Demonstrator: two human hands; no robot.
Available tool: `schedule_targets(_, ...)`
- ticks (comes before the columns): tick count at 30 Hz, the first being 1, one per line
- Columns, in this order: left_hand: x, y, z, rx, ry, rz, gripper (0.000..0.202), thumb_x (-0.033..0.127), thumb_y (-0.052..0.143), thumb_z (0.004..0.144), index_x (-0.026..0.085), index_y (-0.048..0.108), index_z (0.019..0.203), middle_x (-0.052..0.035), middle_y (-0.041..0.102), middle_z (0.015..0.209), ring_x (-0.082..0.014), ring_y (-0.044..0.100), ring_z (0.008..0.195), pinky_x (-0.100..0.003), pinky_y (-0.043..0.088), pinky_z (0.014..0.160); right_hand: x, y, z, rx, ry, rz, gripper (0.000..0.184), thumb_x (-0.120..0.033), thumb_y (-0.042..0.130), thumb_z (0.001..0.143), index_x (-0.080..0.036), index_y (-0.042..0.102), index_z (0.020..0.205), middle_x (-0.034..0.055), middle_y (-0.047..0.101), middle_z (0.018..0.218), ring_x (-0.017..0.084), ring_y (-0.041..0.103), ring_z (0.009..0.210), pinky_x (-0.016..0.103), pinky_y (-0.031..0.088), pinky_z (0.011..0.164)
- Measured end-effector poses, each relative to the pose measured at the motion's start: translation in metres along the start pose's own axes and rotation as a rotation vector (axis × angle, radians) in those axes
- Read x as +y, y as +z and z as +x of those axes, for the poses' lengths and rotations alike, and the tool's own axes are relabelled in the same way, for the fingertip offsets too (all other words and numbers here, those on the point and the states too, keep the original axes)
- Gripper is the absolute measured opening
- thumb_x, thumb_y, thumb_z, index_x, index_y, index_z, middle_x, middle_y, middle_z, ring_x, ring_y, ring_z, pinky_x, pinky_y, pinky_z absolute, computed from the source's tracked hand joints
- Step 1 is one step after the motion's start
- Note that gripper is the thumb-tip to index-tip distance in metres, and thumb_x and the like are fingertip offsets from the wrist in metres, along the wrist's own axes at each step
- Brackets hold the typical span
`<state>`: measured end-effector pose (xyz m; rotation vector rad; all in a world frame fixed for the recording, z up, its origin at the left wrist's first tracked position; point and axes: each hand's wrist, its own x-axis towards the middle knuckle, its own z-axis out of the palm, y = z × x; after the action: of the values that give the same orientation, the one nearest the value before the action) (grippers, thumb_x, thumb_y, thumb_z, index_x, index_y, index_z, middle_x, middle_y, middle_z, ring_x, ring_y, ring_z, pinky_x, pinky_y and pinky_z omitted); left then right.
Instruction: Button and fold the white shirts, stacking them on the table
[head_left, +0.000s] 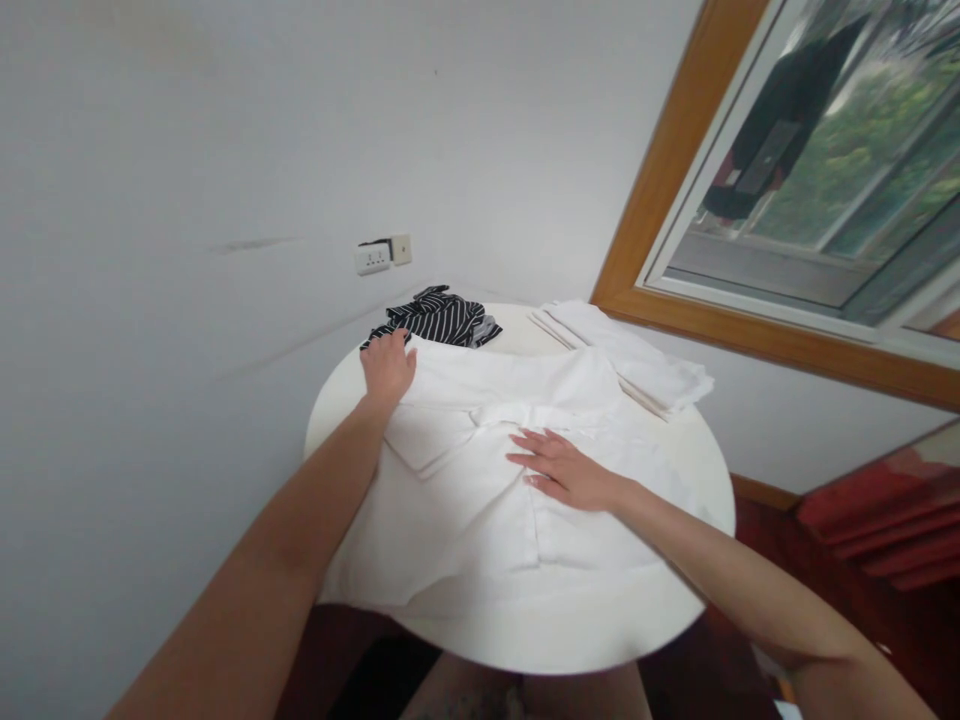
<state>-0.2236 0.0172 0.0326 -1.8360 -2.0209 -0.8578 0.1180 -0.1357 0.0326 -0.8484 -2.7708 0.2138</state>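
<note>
A white garment (457, 530) with a folded flap and a seam across its middle lies spread over a round white table (555, 640). At its far left corner, my left hand (388, 370) has its fingers curled on the cloth edge, beside a black-and-white striped cloth (442, 318). The fingertips there are partly hard to see. My right hand (566, 470) lies flat on the middle of the white garment, palm down with the fingers spread. Behind the garment on the right sits a stack of folded white cloth (637, 350).
A wall with a power socket (373, 259) rises behind and left of the table. A wood-framed window (787, 170) is on the right. Red fabric (892, 510) hangs low at the right, above a dark red floor.
</note>
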Motion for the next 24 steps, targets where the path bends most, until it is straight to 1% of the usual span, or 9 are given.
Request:
schedule_targets(4,0.012,-0.015,-0.005,0.055,0.084,-0.013,0.047,0.019,0.040,0.087,0.012,0.047,0.133,-0.0207,0.053,0.124,-0.0373,0.042,0.119,-0.051,0.032,0.096,-0.003,0.007,-0.007,-0.006,0.049,0.024,0.044,-0.037,0.035,0.100,-0.028,0.042,0.142,0.0065,0.034,0.152,0.021,0.023,0.143,0.049,0.016,0.116)
schedule_targets(7,0.038,-0.030,-0.016,0.029,0.318,-0.101,0.042,0.014,0.039,0.087,0.013,0.056,0.124,-0.0178,0.054,0.124,-0.0335,0.043,0.118,-0.050,0.032,0.099,0.000,0.010,-0.008,0.050,0.039,0.014,0.042,-0.035,0.037,0.099,-0.026,0.048,0.138,0.0077,0.040,0.149,0.022,0.030,0.141,0.049,0.022,0.115)
schedule_targets(9,0.061,-0.044,-0.032,-0.074,0.565,-0.218,0.034,0.016,0.040,0.087,0.015,0.062,0.115,-0.0141,0.058,0.118,-0.0283,0.048,0.113,-0.044,0.036,0.099,0.001,0.011,-0.009,0.104,0.027,0.004,0.038,-0.033,0.041,0.098,-0.025,0.054,0.132,0.0088,0.048,0.143,0.022,0.037,0.136,0.048,0.028,0.112)
schedule_targets(11,0.081,-0.063,-0.057,-0.211,0.795,-0.351,0.028,0.023,0.042,0.090,0.016,0.064,0.107,-0.0107,0.062,0.111,-0.0235,0.052,0.108,-0.038,0.040,0.097,-0.003,0.010,-0.013,0.154,0.001,0.005,0.034,-0.030,0.044,0.096,-0.025,0.059,0.127,0.0094,0.054,0.138,0.022,0.044,0.132,0.047,0.033,0.109)
schedule_targets(13,0.095,-0.088,-0.090,-0.338,0.924,-0.441,0.027,0.029,0.043,0.093,0.018,0.064,0.104,-0.0077,0.065,0.106,-0.0201,0.056,0.103,-0.035,0.042,0.096,-0.011,0.005,-0.020,0.196,-0.023,0.029,0.033,-0.028,0.045,0.095,-0.024,0.061,0.124,0.0102,0.053,0.138,0.022,0.047,0.129,0.045,0.037,0.107)
schedule_targets(16,0.099,-0.126,-0.141,-0.472,0.943,-0.493,0.026,0.039,0.050,0.091,0.021,0.064,0.102,-0.0052,0.067,0.106,-0.0183,0.059,0.102,-0.033,0.044,0.094,-0.032,-0.009,-0.038,0.199,-0.027,0.110,0.033,-0.030,0.047,0.095,-0.023,0.061,0.124,0.0103,0.053,0.138,0.021,0.050,0.124,0.039,0.042,0.103)
schedule_targets(19,0.092,-0.151,-0.180,-0.576,0.974,-0.422,0.033,0.048,0.056,0.086,0.022,0.064,0.106,-0.0054,0.066,0.115,-0.0202,0.060,0.105,-0.033,0.047,0.093,-0.055,-0.021,-0.058,0.125,-0.028,0.181,0.032,-0.036,0.049,0.095,-0.025,0.062,0.122,0.0065,0.064,0.123,0.017,0.059,0.114,0.032,0.047,0.098)
schedule_targets(21,0.089,-0.156,-0.197,-0.579,0.996,-0.344,0.035,0.045,0.057,0.086,0.022,0.063,0.111,-0.0069,0.064,0.122,-0.0226,0.059,0.110,-0.035,0.047,0.094,-0.067,-0.022,-0.068,0.106,-0.019,0.164,0.032,-0.040,0.052,0.093,-0.025,0.064,0.118,0.0055,0.067,0.117,0.018,0.060,0.112,0.031,0.048,0.096)
schedule_targets(24,0.089,-0.152,-0.212,-0.552,1.013,-0.266,0.031,0.033,0.056,0.087,0.020,0.061,0.114,-0.0081,0.062,0.126,-0.0231,0.058,0.114,-0.036,0.047,0.097,-0.078,-0.013,-0.076,0.140,-0.017,0.062,0.031,-0.042,0.055,0.091,-0.022,0.067,0.113,0.0069,0.069,0.116,0.020,0.060,0.114,0.034,0.048,0.098)
